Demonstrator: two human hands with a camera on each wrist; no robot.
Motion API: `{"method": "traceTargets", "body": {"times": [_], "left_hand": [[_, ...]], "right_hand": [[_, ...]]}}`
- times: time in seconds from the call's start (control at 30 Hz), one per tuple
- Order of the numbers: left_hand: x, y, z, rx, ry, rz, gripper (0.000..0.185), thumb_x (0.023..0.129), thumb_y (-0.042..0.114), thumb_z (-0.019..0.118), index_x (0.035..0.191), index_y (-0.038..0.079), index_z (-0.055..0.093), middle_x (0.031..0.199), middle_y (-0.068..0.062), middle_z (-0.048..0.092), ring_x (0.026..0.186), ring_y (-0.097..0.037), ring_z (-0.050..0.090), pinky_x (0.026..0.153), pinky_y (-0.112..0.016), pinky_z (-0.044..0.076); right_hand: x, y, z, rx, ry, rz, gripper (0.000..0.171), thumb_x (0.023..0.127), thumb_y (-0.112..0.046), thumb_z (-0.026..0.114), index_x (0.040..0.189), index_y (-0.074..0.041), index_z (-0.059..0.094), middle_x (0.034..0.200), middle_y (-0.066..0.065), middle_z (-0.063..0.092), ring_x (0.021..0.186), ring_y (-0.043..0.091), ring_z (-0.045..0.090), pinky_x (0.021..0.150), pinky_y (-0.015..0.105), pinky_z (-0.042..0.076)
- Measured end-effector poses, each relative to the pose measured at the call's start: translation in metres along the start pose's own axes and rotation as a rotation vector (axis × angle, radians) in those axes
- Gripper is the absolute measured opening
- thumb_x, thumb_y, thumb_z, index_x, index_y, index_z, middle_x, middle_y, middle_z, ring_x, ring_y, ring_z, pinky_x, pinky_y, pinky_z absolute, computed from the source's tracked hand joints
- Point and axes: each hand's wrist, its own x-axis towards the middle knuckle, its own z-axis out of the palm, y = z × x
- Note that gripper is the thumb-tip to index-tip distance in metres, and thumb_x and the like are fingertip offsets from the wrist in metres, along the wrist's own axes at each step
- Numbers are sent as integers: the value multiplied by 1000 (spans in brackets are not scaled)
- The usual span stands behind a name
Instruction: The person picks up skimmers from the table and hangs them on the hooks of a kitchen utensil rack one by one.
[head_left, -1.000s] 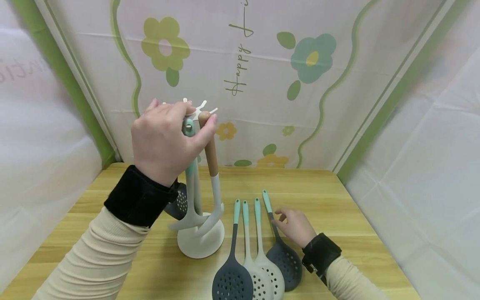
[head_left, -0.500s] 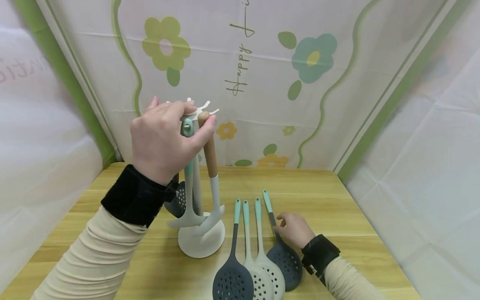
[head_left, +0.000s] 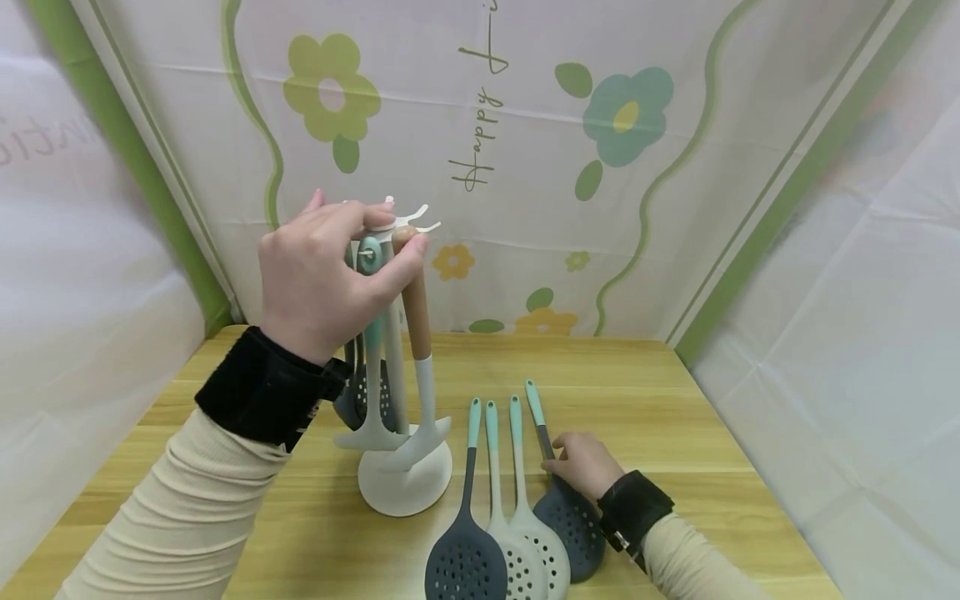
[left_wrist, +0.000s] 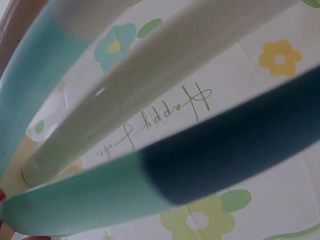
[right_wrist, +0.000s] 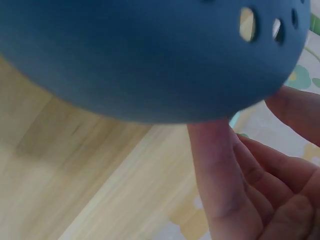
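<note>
In the head view my left hand (head_left: 322,271) grips the top of a white utensil stand (head_left: 406,492), its thumb lying over a wooden-handled utensil (head_left: 417,325). A grey utensil with a turquoise handle (head_left: 372,392) and dark utensils, one with holes (head_left: 386,400), also hang there. My right hand (head_left: 588,467) lies at the handle of the rightmost dark skimmer (head_left: 570,521), thumb and fingers closing about it. In the right wrist view the skimmer's bowl (right_wrist: 150,65) hides the fingertips. A turquoise and dark handle (left_wrist: 150,170) crosses the left wrist view.
Left of the right hand lie a dark skimmer (head_left: 465,558) and two overlapping light grey skimmers (head_left: 551,550), turquoise handle ends pointing away. They rest on a wooden table (head_left: 712,467). A flowered curtain (head_left: 510,250) rises behind it, with pale fabric on both sides.
The hanging utensils have swung round the stand, bringing the dark ones into fuller view behind the grey one. My right hand has moved slightly down onto the skimmer's handle.
</note>
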Motion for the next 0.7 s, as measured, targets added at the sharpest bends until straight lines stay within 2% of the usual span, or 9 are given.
{"method": "traceTargets", "body": {"times": [0.2, 0.43, 0.57, 0.7], "left_hand": [[-1, -1, 2, -46, -4, -17, 43, 86, 40, 61, 91, 0, 75, 98, -11, 77, 84, -30, 74, 104, -55, 48], [-3, 5, 5, -3, -9, -19, 46, 88, 39, 55, 98, 0, 77, 96, -14, 77, 96, -35, 70, 107, -59, 43], [-5, 10, 6, 86, 31, -4, 46, 90, 39, 51, 96, 3, 78, 91, -13, 77, 99, -39, 64, 93, -56, 49], [-6, 16, 7, 151, 80, -11, 45, 91, 42, 53, 90, 6, 79, 94, -10, 78, 97, -38, 63, 80, -49, 51]], "right_hand": [[0, -2, 0, -43, 5, -19, 32, 84, -18, 75, 106, 6, 70, 74, 6, 68, 61, 13, 61, 52, 27, 51], [0, -3, 1, -82, 10, -13, 27, 86, -14, 73, 104, 6, 71, 73, 5, 66, 60, 11, 57, 52, 25, 48], [2, -1, 2, -113, -6, -19, 25, 87, -15, 73, 101, 5, 72, 74, 5, 66, 60, 11, 57, 52, 25, 48], [4, -2, 2, -155, -22, -22, 17, 86, -16, 73, 91, 0, 72, 75, 4, 65, 62, 12, 55, 54, 26, 47]]}}
